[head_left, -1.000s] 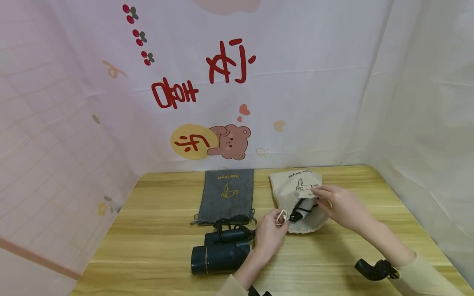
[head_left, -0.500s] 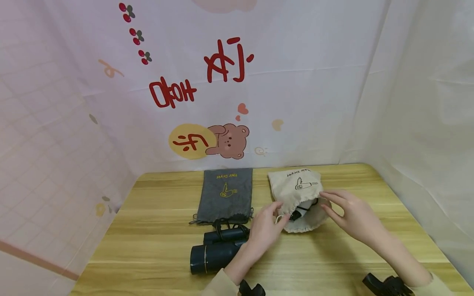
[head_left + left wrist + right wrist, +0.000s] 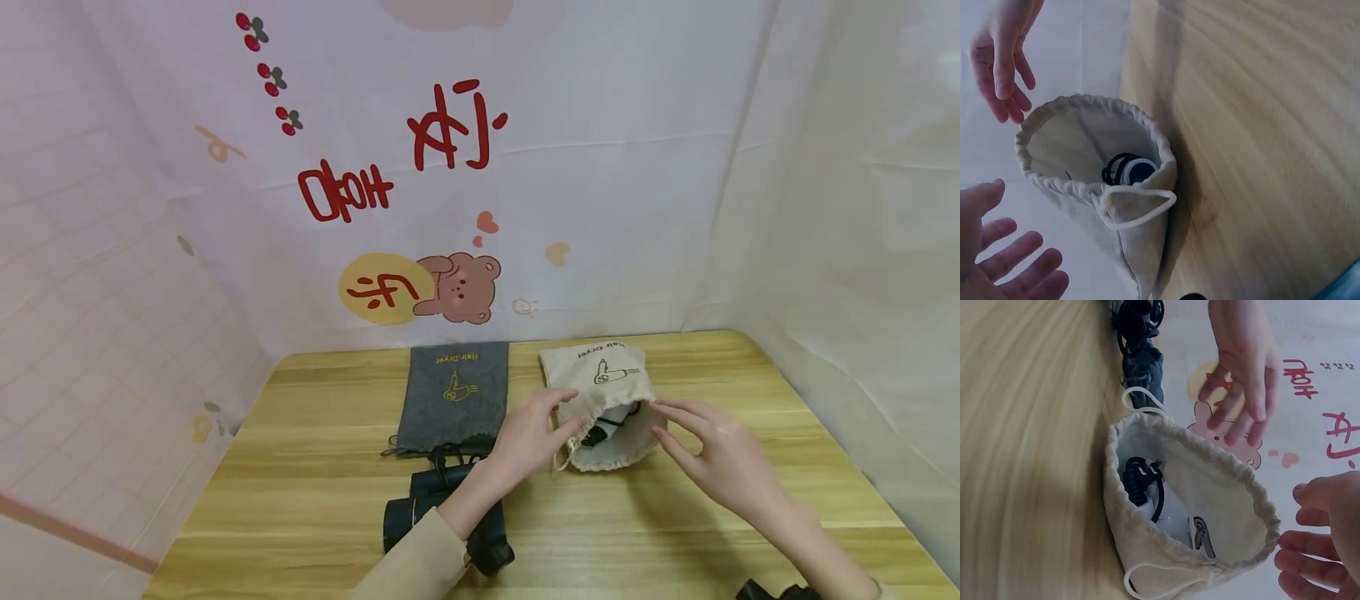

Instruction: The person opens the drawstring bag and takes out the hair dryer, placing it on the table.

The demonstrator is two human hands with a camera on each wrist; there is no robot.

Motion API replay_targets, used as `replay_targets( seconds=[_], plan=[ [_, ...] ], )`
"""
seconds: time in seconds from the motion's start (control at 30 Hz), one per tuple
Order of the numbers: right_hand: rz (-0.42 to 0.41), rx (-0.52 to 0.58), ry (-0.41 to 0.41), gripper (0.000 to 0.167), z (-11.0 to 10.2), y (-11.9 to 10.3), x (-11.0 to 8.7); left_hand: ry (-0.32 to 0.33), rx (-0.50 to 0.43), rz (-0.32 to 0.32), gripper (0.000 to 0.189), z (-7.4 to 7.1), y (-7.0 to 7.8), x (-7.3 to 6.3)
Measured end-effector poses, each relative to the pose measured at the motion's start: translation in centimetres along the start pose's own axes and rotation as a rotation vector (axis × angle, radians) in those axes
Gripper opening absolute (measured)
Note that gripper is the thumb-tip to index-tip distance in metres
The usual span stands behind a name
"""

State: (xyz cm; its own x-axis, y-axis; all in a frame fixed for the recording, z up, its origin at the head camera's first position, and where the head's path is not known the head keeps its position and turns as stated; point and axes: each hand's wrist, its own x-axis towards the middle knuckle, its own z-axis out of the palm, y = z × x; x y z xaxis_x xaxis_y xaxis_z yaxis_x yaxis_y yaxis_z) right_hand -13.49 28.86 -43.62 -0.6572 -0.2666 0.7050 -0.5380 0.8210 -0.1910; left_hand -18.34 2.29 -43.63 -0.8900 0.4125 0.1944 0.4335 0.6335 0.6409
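Note:
A cream drawstring bag (image 3: 566,362), printed with a hair dryer, lies at the back right with its mouth held wide by its own cloth. Inside, a white hair dryer (image 3: 1174,515) with a black cord and plug (image 3: 1138,478) shows partly; the rest is hidden by the cloth. My left hand (image 3: 528,437) hovers by the bag's left side, fingers spread, holding nothing. Opposite it, my right hand (image 3: 720,446) has relaxed fingers close to the right rim, the fingertips seeming to touch the edge. A white drawstring loop (image 3: 1141,219) hangs from the mouth.
A dark grey bag (image 3: 457,417) with a yellow hair dryer print lies flat to the left. In front of it rests a dark blue hair dryer (image 3: 399,523) with black cord, partly behind my left arm. A printed white curtain (image 3: 615,208) stands behind the wooden table (image 3: 300,483).
My left hand has let go of the drawstring loop and lifted away, its fingers spreading. My right hand has shifted slightly right and down from the bag's upper rim. The bag stays in place.

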Motion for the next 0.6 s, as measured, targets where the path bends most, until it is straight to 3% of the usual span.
replay_targets(
  seconds=[0.23,0.4,0.6],
  plan=[
    [0.033,0.028,-0.015,0.044,0.7,-0.4,-0.9,-0.06,0.07,0.057,0.044,-0.2,-0.8,1.9],
    [0.039,0.029,-0.04,0.044,1.4,-0.7,-1.4,-0.132,0.165,0.079,0.045,0.4,-1.1,3.6],
    [0.085,0.049,-0.071,0.038,2.3,-1.2,-1.9,-0.203,0.208,0.075,0.048,1.4,-1.5,4.8]
  ],
)
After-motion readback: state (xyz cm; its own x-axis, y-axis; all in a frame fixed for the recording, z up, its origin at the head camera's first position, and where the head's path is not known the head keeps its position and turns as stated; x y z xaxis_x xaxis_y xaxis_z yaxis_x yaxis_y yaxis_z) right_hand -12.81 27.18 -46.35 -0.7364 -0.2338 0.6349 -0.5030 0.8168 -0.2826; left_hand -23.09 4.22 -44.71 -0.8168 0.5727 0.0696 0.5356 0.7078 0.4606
